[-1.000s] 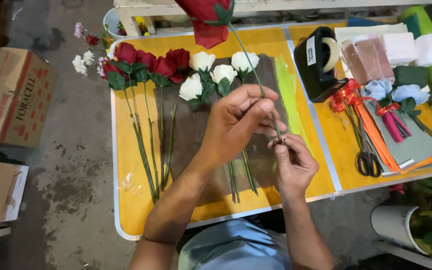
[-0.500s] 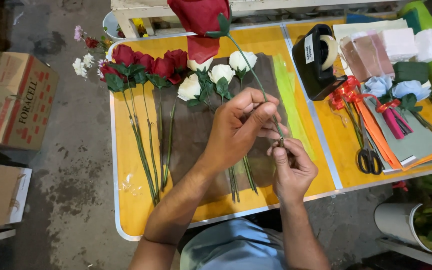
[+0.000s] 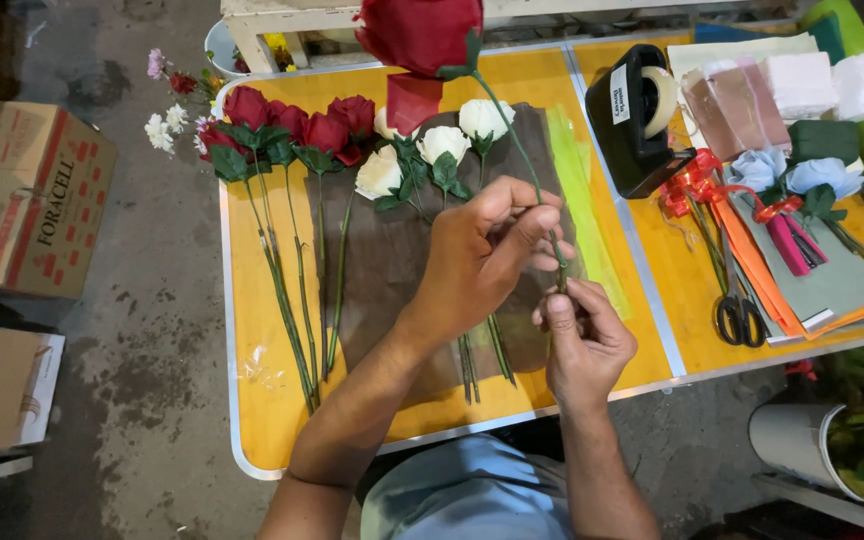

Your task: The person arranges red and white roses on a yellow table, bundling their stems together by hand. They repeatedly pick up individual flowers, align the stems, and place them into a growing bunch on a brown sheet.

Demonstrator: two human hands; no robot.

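Head view: both hands meet over the middle of the frame, above the yellow table (image 3: 272, 420). The left hand (image 3: 472, 265) has its fingers curled narrowly around the thin green stem (image 3: 512, 135) of a red rose (image 3: 417, 35), pinching it just below mid-length. The right hand (image 3: 584, 340) sits directly beneath, fingers closed on the lower end of the same stem, thumb tip pressed to it. The stem's long axis runs from the lower centre, at the right hand, up and slightly left to the bloom at the top edge of the frame; the flower head lies well above both hands, the left hand being the nearer to it.

Under the hands a sheet of brown wrapping paper (image 3: 392, 270) lies flat, with three white roses (image 3: 442, 145) on it, heads toward the top. A row of red roses (image 3: 292, 125) lies to their left, stems pointing to the bottom of the frame. On the right side stand a black tape dispenser (image 3: 637, 120), scissors (image 3: 737, 310), red ribbon (image 3: 692, 185) and pale blue flowers (image 3: 787, 175). A cardboard box (image 3: 22, 200) sits on the floor at the left edge
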